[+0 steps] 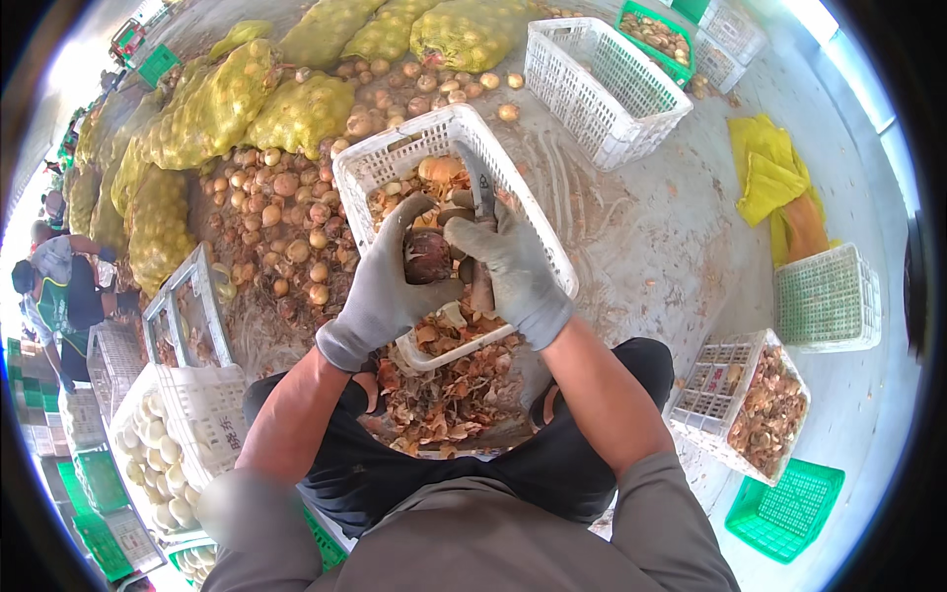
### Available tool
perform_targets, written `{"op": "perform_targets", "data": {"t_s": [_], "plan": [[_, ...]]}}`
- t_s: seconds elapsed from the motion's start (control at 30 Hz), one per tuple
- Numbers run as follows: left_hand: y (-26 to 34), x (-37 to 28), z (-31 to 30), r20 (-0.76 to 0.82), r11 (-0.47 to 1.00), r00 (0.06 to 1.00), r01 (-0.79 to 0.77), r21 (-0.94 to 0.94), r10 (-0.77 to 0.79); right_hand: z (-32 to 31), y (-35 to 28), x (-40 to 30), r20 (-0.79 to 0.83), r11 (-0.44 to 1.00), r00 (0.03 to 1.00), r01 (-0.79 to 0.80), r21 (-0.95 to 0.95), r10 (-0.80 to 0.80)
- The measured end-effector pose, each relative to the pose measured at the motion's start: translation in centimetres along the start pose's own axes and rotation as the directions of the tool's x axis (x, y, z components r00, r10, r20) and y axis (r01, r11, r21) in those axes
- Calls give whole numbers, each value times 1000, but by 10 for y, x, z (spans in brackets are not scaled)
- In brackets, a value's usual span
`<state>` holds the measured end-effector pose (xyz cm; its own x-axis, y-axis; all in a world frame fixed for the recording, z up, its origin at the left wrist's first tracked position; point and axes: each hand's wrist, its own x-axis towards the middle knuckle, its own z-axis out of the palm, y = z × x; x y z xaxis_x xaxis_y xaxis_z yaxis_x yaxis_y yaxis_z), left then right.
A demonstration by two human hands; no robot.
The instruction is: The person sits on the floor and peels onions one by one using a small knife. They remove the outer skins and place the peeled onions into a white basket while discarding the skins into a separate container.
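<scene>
Both my hands wear grey work gloves and meet over a white plastic crate (540, 214) between my knees. In my left hand (385, 285) sits a dark reddish-brown onion (427, 259), its skin still on the side I see. My right hand (518, 270) is closed around the handle (482, 288) of a knife. Its broad grey blade (477, 174) points away from me over the crate, beside the onion. Loose onion skins (436, 337) and an orange-brown onion piece or peel (440, 170) lie inside the crate below.
Loose onions (285, 192) cover the floor ahead left, before full yellow mesh sacks (200, 111). Peeled onions (155, 444) fill a crate at left, near a metal-framed stool (185, 311). A white crate (607, 96) stands ahead right; a skin-filled crate (769, 414) at right. Another person (63, 288) bends far left.
</scene>
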<state>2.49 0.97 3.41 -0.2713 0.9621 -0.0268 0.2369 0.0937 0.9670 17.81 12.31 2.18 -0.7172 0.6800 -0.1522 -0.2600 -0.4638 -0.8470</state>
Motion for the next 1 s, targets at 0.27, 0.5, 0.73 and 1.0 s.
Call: {"op": "perform_targets", "data": {"t_s": [0.27, 0.5, 0.73, 1.0], "plan": [[4, -2, -2, 43, 818, 957, -269, 508, 287, 10, -3, -1, 9, 833, 993, 106, -542, -120], [-4, -2, -12, -126, 732, 780, -500, 463, 613, 10, -15, -9, 70, 992, 995, -80, 101, 73], [-24, 0, -18, -61, 847, 860, -482, 222, 506, 7, 8, -6, 65, 965, 994, -97, 243, 83], [-13, 3, -6, -181, 948, 932, -320, 2, 315, 18, -21, -18, -40, 993, 993, -115, 20, 115]]}}
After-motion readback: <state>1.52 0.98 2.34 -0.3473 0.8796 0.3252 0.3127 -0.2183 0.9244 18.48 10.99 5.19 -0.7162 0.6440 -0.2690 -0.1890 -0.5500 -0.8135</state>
